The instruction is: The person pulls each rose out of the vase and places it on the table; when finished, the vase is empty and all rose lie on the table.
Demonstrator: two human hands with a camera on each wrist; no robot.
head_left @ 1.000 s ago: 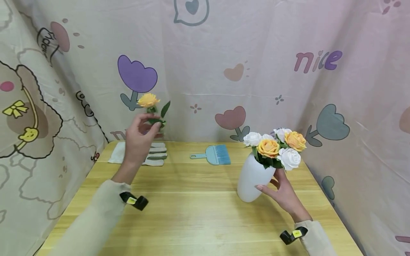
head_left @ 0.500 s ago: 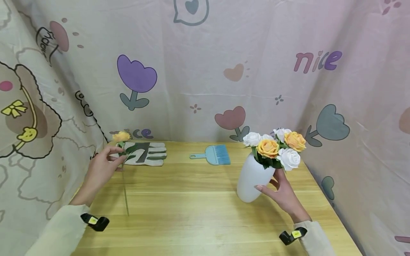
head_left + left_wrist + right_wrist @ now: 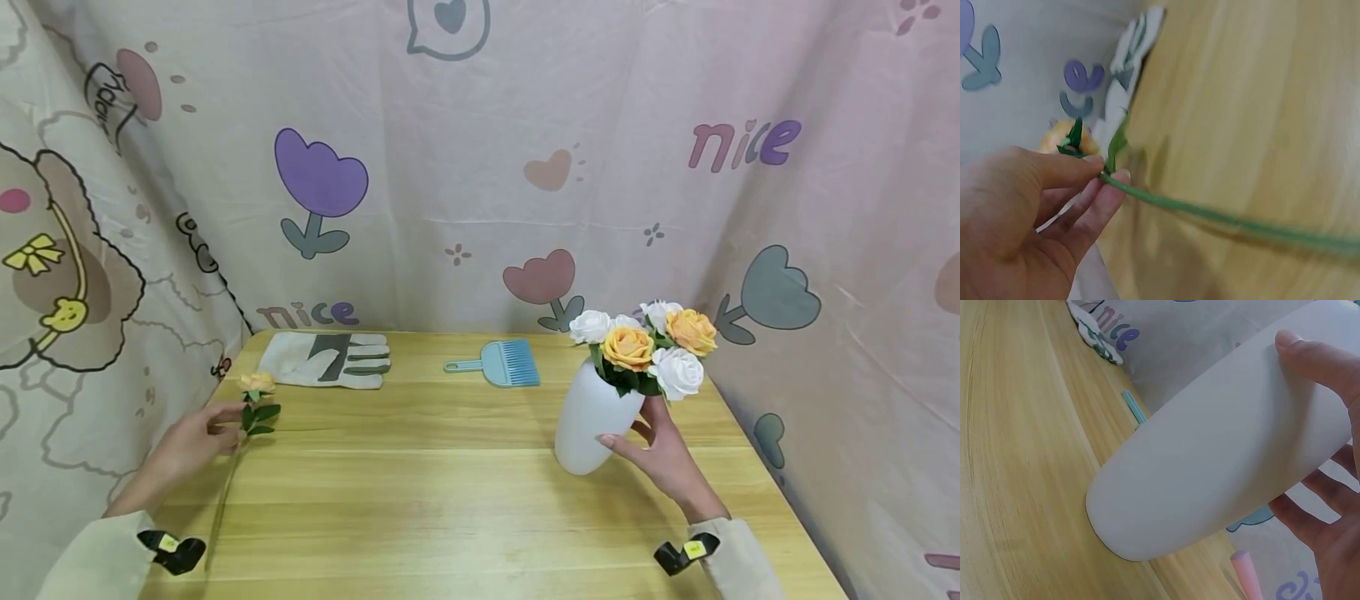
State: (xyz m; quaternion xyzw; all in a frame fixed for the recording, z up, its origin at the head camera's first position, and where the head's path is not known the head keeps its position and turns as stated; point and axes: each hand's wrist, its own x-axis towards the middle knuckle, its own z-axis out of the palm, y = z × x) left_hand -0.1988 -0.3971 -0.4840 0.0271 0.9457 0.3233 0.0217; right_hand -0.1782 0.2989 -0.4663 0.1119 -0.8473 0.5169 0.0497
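Between thumb and fingers, my left hand (image 3: 193, 442) pinches the green stem of a single yellow rose (image 3: 257, 382) just below its leaves. The long stem (image 3: 1229, 219) runs back toward the table's near left side. My right hand (image 3: 663, 462) grips a white vase (image 3: 588, 425), thumb on the near side and fingers curled behind it. The vase leans to the right, its base at the tabletop. White roses (image 3: 677, 372) and yellow roses (image 3: 627, 347) fill its mouth, their stems hidden inside.
A grey-and-white work glove (image 3: 322, 360) lies at the back left of the wooden table (image 3: 420, 517). Back centre is a small blue brush (image 3: 504, 364). In the right wrist view, a pink rod-like thing (image 3: 1246, 575) shows behind the vase. Printed curtains (image 3: 450, 150) enclose the table.
My left hand has carried the yellow rose down and left, from in front of the back curtain to low over the table's left side. The right hand and vase stay put.
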